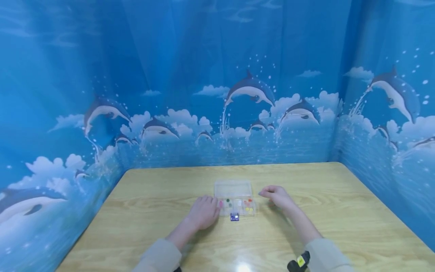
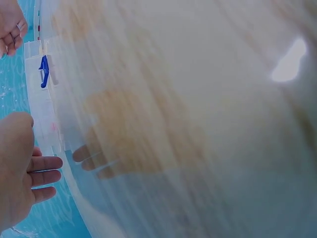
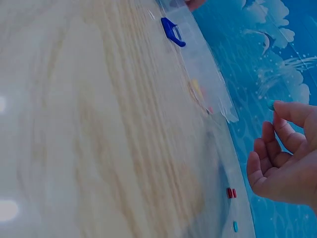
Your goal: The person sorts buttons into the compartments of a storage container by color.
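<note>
A clear plastic compartment box lies on the table with its lid raised at the back. Small pink, green, red and yellow pieces sit in separate compartments, and a blue latch hangs at the front. At the box's left end rests my left hand, its fingers stretched out along that side. Just off the right end, my right hand pinches a small teal pill-like piece between thumb and forefinger, raised above the tabletop.
Two small red pieces and a teal capsule-like piece lie on the wooden table near my right hand. A blue dolphin-print curtain borders the table at the back and sides.
</note>
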Available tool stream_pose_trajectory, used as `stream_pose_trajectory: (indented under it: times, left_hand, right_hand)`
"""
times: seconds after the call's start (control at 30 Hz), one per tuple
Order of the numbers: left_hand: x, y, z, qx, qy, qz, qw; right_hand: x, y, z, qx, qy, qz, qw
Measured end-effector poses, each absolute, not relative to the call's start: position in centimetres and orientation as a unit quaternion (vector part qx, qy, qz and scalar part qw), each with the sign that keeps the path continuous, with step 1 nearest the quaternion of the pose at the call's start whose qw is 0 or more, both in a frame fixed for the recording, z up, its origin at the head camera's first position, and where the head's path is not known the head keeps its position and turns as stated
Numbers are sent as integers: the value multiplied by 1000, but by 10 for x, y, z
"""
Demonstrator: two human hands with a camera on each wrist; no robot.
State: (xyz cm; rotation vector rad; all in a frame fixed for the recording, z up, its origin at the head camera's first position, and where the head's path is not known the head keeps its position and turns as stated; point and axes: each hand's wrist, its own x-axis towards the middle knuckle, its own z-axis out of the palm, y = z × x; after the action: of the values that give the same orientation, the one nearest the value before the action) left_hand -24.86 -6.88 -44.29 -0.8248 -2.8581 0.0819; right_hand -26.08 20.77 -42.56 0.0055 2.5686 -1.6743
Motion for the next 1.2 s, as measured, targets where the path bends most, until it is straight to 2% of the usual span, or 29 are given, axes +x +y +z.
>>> stream_pose_trajectory:
  times: [0.57, 1.2]
  left_hand:
    - [-248, -72, -444, -271, -959, 18, 82]
    - [-251, -70, -444, -276, -958, 24, 79]
  right_hand:
    - [-265, 166, -439, -42, 817, -573, 47]
    - [-264, 153, -439, -29, 845, -532, 48]
